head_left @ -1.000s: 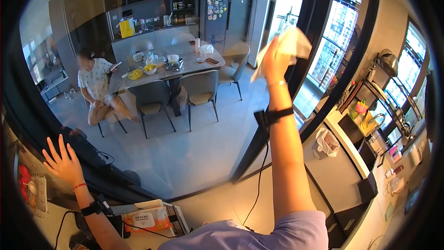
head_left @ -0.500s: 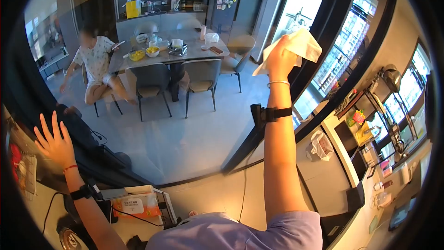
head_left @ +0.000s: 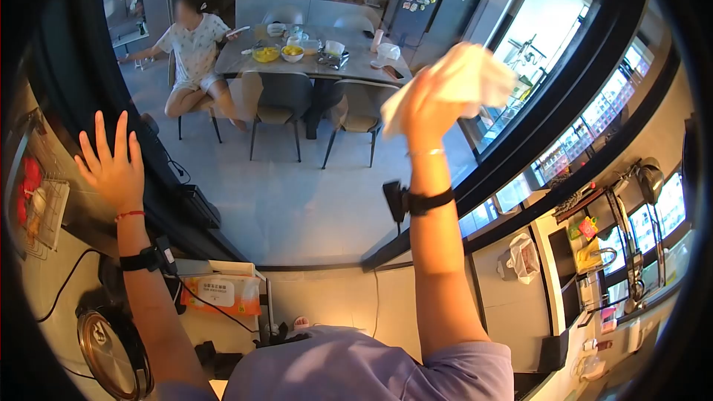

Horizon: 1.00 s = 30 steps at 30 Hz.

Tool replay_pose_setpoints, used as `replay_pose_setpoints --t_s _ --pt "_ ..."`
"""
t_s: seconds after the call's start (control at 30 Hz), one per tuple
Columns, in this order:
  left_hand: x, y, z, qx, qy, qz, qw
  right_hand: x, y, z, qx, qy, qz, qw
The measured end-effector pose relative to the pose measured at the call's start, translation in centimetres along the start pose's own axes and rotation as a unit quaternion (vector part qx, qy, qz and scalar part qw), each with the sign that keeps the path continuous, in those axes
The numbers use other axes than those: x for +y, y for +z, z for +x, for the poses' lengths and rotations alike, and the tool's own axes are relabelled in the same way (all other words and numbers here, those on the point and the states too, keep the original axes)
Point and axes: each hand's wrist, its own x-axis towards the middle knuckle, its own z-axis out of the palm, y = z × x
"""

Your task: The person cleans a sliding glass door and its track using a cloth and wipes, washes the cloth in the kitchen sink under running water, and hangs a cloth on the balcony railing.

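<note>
Raised in front of me, my right hand point(head_left: 432, 111) is closed on a pale wiping cloth point(head_left: 479, 82), blurred by motion, at a large glass pane point(head_left: 297, 208). Whether the cloth touches the glass I cannot tell. My left hand point(head_left: 113, 167) is open, its fingers spread and pointing up, and holds nothing. It appears beside the black door frame point(head_left: 156, 178) on the left; contact with the frame is unclear. Both wrists wear black straps with small devices.
Beyond the glass a person point(head_left: 194, 52) sits by a dining table point(head_left: 256, 63) with bowls and chairs. At lower left are a wire rack point(head_left: 52, 212), a round lidded pot point(head_left: 111, 353) and an orange-white packet point(head_left: 221, 295). A kitchen counter point(head_left: 553, 282) runs along the right.
My right hand has moved left and slightly lower in view with the cloth. My left hand appears higher and further right. The whole view has shifted, the room beyond sliding right.
</note>
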Motion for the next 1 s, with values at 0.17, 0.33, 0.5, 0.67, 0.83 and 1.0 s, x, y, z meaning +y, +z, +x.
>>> replay_pose_setpoints --t_s 0.17,0.33,0.5,0.67,0.83,1.0 --pt "0.1 -0.1 0.1 0.005 -0.008 -0.019 1.000 1.1 -3.2 -3.9 -0.214 -0.083 -0.408 0.884" --pt "0.3 -0.2 0.2 0.006 -0.006 -0.015 1.000 -2.0 -0.4 4.7 -0.049 0.271 0.019 0.961" --pt "0.2 -0.3 0.3 -0.021 -0.008 -0.020 1.000 -9.6 -0.5 -3.1 -0.120 -0.123 0.131 0.976" --pt "0.3 -0.3 0.1 -0.020 -0.022 -0.029 0.999 -5.0 -0.4 -1.3 -0.015 -0.090 0.014 0.996" --pt "0.2 -0.2 0.0 -0.012 -0.010 -0.028 0.999 -14.7 1.8 3.2 -0.056 -0.042 0.082 0.994" --pt "0.0 0.1 -0.1 -0.015 -0.016 -0.040 0.999 -11.9 0.0 -2.6 -0.137 -0.204 0.081 0.966"
